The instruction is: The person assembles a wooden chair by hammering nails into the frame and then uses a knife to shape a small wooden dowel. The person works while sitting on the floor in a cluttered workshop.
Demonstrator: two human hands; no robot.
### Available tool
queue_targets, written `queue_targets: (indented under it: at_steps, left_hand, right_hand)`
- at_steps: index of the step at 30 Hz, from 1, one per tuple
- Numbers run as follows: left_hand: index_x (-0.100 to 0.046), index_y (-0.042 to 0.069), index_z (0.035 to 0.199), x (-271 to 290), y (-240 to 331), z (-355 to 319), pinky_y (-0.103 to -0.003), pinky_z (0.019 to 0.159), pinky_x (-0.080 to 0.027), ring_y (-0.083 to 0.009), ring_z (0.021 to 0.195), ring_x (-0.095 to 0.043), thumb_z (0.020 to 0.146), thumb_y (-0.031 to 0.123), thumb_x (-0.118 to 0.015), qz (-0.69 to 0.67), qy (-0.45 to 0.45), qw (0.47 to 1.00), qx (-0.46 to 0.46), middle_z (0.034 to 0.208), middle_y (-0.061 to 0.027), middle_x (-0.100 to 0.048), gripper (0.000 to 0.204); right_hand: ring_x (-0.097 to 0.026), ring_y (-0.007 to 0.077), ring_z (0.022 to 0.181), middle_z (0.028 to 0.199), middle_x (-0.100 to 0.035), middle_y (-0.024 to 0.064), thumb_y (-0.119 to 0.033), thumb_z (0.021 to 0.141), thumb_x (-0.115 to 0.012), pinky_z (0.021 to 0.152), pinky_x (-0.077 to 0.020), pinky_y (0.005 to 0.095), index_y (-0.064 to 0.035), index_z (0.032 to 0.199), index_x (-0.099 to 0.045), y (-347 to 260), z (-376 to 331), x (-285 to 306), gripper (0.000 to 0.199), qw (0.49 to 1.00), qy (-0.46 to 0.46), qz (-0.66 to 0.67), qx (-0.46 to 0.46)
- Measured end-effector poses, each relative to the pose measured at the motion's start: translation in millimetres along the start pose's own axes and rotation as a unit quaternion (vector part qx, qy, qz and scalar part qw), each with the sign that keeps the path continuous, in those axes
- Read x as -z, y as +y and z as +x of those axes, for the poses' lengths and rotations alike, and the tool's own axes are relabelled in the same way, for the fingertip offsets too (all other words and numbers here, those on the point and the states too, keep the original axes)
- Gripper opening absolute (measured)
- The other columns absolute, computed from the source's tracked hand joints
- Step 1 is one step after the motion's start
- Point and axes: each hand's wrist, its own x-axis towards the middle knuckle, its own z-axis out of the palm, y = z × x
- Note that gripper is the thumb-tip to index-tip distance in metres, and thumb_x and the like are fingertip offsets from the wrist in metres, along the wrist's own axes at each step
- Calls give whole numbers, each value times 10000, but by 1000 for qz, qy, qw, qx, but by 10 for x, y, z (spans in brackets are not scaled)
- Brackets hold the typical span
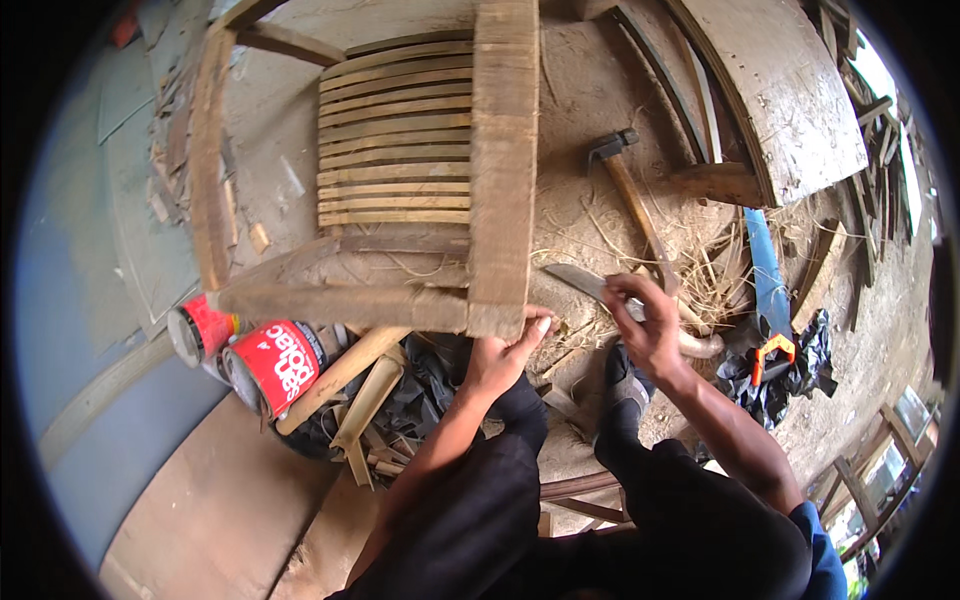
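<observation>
Your right hand (650, 335) grip is wrapped around the blade (585, 283), tip pointing upper-left; your left hand (500, 355) grip clamps the wooden frame (500, 200) corner.

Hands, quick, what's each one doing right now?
Left hand: closed on the corner of the wooden chair frame.
Right hand: closed on the handle of a broad-bladed knife.
</observation>
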Motion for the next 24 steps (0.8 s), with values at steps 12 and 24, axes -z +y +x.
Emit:
queue_targets:
  at_steps: [12, 24]
  left_hand:
    - [-630, 3, 1256, 720, 633, 503, -401, 1005, -490, -289, 1109, -642, 906, 206, -727, 492, 146, 789, -338, 1184, -132, -665, 416]
    - [-779, 60, 1037, 329, 690, 1074, -346, 876, -515, -246, 937, -670, 760, -63, -765, 407, 68, 846, -338, 994, -69, -713, 303]
  right_hand:
    - [-740, 224, 821, 975, -765, 110, -221, 901, -780, 712, -579, 338, -36, 1036, -729, -12, 854, -512, 235, 995, 5, 64, -82]
    - [-734, 284, 891, 989, -731, 131, -77, 866, -769, 750, -576, 361, -31, 1027, -729, 55, 936, -546, 173, 999, 2, 35, 20]
